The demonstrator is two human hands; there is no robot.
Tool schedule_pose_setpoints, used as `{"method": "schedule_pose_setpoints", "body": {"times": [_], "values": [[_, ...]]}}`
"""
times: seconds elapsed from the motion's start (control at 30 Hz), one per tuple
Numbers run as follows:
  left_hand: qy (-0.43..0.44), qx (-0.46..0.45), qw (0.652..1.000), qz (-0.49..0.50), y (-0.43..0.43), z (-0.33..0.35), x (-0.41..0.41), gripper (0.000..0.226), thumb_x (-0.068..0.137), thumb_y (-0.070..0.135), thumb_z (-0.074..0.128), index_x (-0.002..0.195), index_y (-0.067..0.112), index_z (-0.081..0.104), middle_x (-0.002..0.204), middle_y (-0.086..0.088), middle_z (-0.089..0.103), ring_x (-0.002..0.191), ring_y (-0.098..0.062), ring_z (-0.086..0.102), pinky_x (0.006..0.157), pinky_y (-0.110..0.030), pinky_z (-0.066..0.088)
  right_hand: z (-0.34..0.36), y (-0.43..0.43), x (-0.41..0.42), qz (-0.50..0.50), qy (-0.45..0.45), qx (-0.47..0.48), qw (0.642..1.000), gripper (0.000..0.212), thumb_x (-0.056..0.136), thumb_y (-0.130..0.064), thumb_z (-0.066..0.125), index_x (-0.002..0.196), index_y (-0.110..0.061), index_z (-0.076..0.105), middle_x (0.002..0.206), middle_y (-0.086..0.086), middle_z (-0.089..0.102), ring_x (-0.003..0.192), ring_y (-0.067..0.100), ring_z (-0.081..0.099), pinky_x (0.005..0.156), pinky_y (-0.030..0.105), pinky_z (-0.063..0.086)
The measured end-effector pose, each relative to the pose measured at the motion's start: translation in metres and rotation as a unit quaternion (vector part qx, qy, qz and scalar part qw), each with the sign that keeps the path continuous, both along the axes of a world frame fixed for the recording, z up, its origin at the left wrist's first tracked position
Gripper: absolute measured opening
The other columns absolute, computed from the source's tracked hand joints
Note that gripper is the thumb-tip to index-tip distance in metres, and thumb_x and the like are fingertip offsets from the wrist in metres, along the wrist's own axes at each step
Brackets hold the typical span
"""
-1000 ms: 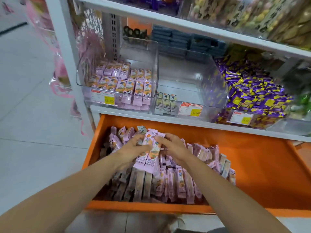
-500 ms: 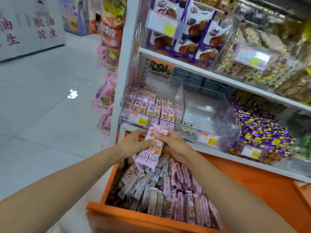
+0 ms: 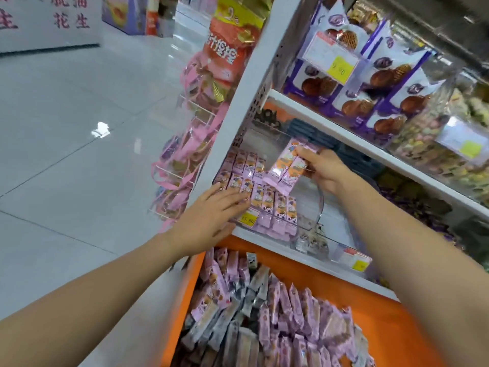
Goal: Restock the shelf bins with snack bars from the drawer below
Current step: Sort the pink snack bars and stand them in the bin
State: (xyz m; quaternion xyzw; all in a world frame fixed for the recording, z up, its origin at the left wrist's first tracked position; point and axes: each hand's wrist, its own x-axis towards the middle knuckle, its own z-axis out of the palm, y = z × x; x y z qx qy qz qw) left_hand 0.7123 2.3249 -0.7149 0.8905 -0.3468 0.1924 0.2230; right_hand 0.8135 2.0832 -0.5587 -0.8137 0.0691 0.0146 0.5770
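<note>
My right hand [image 3: 324, 169] grips a small bunch of pink snack bars [image 3: 287, 166] and holds them over the clear shelf bin [image 3: 315, 207], which has rows of the same pink bars [image 3: 260, 196] lying in it. My left hand [image 3: 211, 217] reaches out with straight fingers that touch the bars at the bin's front left corner. Below, the orange drawer [image 3: 185, 295] stands pulled out, packed with pink and grey snack bars [image 3: 277, 313].
A second clear bin [image 3: 325, 247] with a few bars stands to the right on the same white shelf [image 3: 264, 241]. Bags of waffle biscuits [image 3: 370, 83] fill the shelf above. Pink hanging packs [image 3: 185, 160] dangle from a wire rack at the shelf's left side, over a white tiled floor [image 3: 66, 154].
Both hands lifted the bars from over the drawer to the bin. My left hand let go and now reaches to the bin's front; my right hand alone holds the bars.
</note>
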Motion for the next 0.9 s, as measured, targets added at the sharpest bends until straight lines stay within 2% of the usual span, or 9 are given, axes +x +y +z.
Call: {"method": "schedule_pose_setpoints", "body": {"times": [0.17, 0.33, 0.43, 0.47, 0.53, 0.6, 0.67, 0.77, 0.9], "values": [[-0.078, -0.021, 0.997, -0.005, 0.0, -0.013, 0.007, 0.051, 0.09, 0.022, 0.042, 0.139, 0.018, 0.053, 0.143, 0.0, 0.052, 0.134, -0.019, 0.043, 0.117, -0.043, 0.021, -0.008, 0.002, 0.041, -0.04, 0.014, -0.04, 0.998, 0.007, 0.093, -0.015, 0.064, 0.085, -0.016, 0.064, 0.061, -0.008, 0.069, 0.054, 0.003, 0.064, 0.048, 0.018, 0.052], [-0.112, -0.047, 0.993, 0.006, -0.005, -0.025, 0.011, 0.052, 0.088, 0.016, 0.05, 0.14, 0.016, 0.053, 0.142, -0.003, 0.053, 0.135, -0.022, 0.044, 0.116, -0.048, 0.025, -0.025, 0.012, 0.074, -0.035, 0.023, -0.082, 0.996, 0.016, 0.096, -0.009, 0.058, 0.081, -0.016, 0.056, 0.049, -0.012, 0.064, 0.045, 0.0, 0.061, 0.046, 0.016, 0.051], [-0.124, -0.042, 0.991, 0.008, -0.005, -0.028, 0.014, 0.057, 0.086, 0.014, 0.056, 0.142, 0.017, 0.05, 0.143, -0.002, 0.052, 0.136, -0.022, 0.043, 0.117, -0.048, 0.025, -0.036, 0.013, 0.085, -0.045, 0.036, -0.124, 0.991, 0.006, 0.094, -0.007, 0.061, 0.095, -0.01, 0.056, 0.059, -0.005, 0.066, 0.055, 0.008, 0.062, 0.041, 0.016, 0.049], [-0.129, -0.042, 0.991, 0.009, -0.005, -0.029, 0.015, 0.057, 0.086, 0.014, 0.056, 0.142, 0.017, 0.05, 0.143, -0.002, 0.052, 0.136, -0.022, 0.043, 0.117, -0.048, 0.024, -0.038, 0.013, 0.087, -0.054, 0.04, -0.131, 0.989, 0.015, 0.094, -0.009, 0.061, 0.108, -0.008, 0.053, 0.068, 0.001, 0.064, 0.056, 0.01, 0.061, 0.039, 0.015, 0.047], [-0.136, -0.047, 0.989, 0.012, -0.006, -0.029, 0.015, 0.056, 0.086, 0.013, 0.054, 0.142, 0.016, 0.051, 0.143, -0.002, 0.053, 0.136, -0.022, 0.043, 0.118, -0.047, 0.022, -0.043, 0.009, 0.092, -0.061, 0.044, -0.142, 0.987, 0.028, 0.096, -0.011, 0.058, 0.12, -0.01, 0.044, 0.076, 0.005, 0.055, 0.042, 0.004, 0.059, 0.035, 0.013, 0.042], [-0.14, -0.054, 0.989, 0.016, -0.008, -0.03, 0.016, 0.055, 0.087, 0.011, 0.053, 0.141, 0.015, 0.052, 0.142, -0.003, 0.053, 0.135, -0.022, 0.043, 0.118, -0.046, 0.022, -0.046, 0.008, 0.095, -0.059, 0.056, -0.149, 0.986, 0.026, 0.097, -0.01, 0.056, 0.118, -0.012, 0.041, 0.076, 0.005, 0.052, 0.031, -0.002, 0.051, 0.032, 0.012, 0.039], [-0.143, -0.061, 0.988, 0.022, -0.01, -0.031, 0.017, 0.054, 0.086, 0.009, 0.053, 0.139, 0.014, 0.054, 0.14, -0.003, 0.054, 0.134, -0.023, 0.045, 0.118, -0.047, 0.024, -0.05, 0.007, 0.1, -0.054, 0.083, -0.13, 0.987, 0.024, 0.097, -0.01, 0.055, 0.119, -0.008, 0.045, 0.077, 0.007, 0.055, 0.037, 0.0, 0.057, 0.039, 0.015, 0.046], [-0.146, -0.071, 0.986, 0.026, -0.012, -0.033, 0.018, 0.053, 0.085, 0.007, 0.053, 0.138, 0.014, 0.056, 0.138, -0.004, 0.056, 0.132, -0.023, 0.047, 0.117, -0.047, 0.026, -0.06, 0.003, 0.109, -0.044, 0.134, -0.075, 0.987, 0.024, 0.097, -0.01, 0.055, 0.119, -0.001, 0.054, 0.1, 0.017, 0.065, 0.076, 0.018, 0.068, 0.074, 0.033, 0.057], [-0.147, -0.074, 0.986, 0.036, -0.016, -0.035, 0.02, 0.05, 0.088, 0.008, 0.051, 0.137, 0.015, 0.056, 0.135, -0.003, 0.057, 0.131, -0.023, 0.048, 0.118, -0.045, 0.022, -0.074, -0.005, 0.112, -0.064, 0.152, -0.026, 0.986, 0.039, 0.095, -0.012, 0.057, 0.13, 0.003, 0.047, 0.114, 0.02, 0.066, 0.093, 0.027, 0.067, 0.077, 0.038, 0.055]]}}
